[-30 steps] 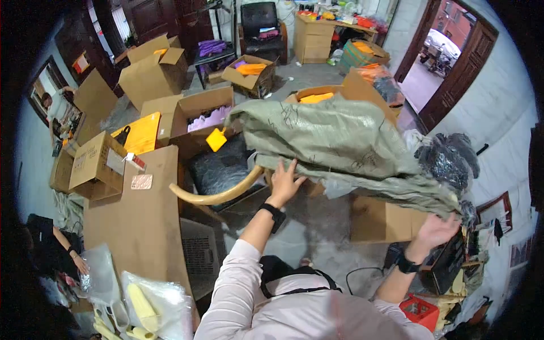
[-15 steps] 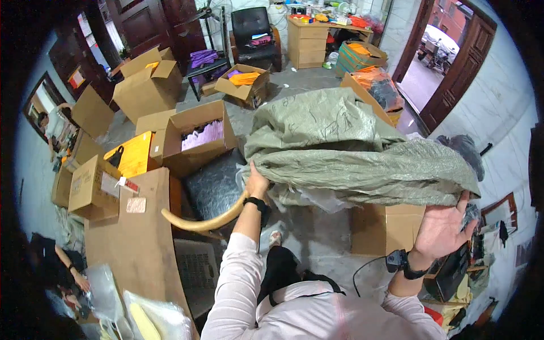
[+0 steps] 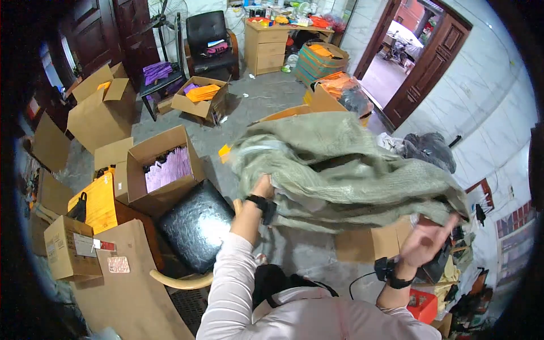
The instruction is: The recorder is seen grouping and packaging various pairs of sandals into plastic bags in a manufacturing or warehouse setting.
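Between chair (image 3: 190, 226) and carton (image 3: 362, 243), open floor (image 3: 300, 246) — left grip (image 3: 263, 187) clamped on edge of sack (image 3: 340, 136), right grip (image 3: 423, 242) apart (loosely spread)

The sack (image 3: 331, 130) is coloured dull green, the far bag (image 3: 317, 67) striped green and orange, the right wall (image 3: 493, 93) veined grey.

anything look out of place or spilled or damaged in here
Slightly: small white scraps lie loose on the grey floor near the open box with orange things, looking like dropped litter. The green woven sacking is crumpled, but I see no clear spill or damage.
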A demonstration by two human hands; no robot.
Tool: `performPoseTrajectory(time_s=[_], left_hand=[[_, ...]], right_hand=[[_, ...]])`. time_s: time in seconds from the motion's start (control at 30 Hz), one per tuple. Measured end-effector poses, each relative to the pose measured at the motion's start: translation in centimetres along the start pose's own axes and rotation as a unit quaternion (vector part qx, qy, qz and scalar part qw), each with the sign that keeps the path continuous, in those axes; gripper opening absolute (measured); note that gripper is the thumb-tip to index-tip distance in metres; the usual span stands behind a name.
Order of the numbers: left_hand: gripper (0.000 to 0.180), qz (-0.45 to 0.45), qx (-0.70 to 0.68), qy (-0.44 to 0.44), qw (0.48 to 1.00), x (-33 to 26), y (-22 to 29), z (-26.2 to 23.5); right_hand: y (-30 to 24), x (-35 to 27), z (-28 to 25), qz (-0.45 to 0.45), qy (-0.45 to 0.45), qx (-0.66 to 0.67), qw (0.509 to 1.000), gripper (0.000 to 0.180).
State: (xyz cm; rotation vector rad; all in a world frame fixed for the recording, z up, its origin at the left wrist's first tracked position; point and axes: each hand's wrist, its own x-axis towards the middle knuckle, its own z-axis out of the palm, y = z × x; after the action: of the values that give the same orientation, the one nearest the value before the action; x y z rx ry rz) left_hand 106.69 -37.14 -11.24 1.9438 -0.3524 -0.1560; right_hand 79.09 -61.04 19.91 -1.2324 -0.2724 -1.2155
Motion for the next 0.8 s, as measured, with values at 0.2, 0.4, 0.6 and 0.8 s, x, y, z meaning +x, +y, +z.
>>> performPoseTrajectory(time_s=[0.2, 0.4, 0.6, 0.8], left_hand=[[0.048, 0.007, -0.169, -0.304, 0.937, -10.2, 14.7, 4.7], [0.037, -0.267, -0.233, -0.257, 0.899, -25.9, -0.4, 6.5], [0.055, -0.387, -0.325, 0.071, 0.860, -44.6, -0.7, 9.8], [0.069, -0.682, -0.341, 0.222, 0.608, -55.3, 13.0, 22.4]], right_hand=[[-1.3, 5.0, 4.6, -0.135, 0.226, -0.020, 0.965, 0.062], [7.7, 3.6, 1.1, -0.294, -0.140, -0.189, 0.926, 0.052], [13.5, -7.4, 4.4, 0.660, -0.269, 0.189, 0.676, 0.033], [14.5, -16.2, -0.9, 0.827, -0.399, 0.089, 0.385, 0.017]])
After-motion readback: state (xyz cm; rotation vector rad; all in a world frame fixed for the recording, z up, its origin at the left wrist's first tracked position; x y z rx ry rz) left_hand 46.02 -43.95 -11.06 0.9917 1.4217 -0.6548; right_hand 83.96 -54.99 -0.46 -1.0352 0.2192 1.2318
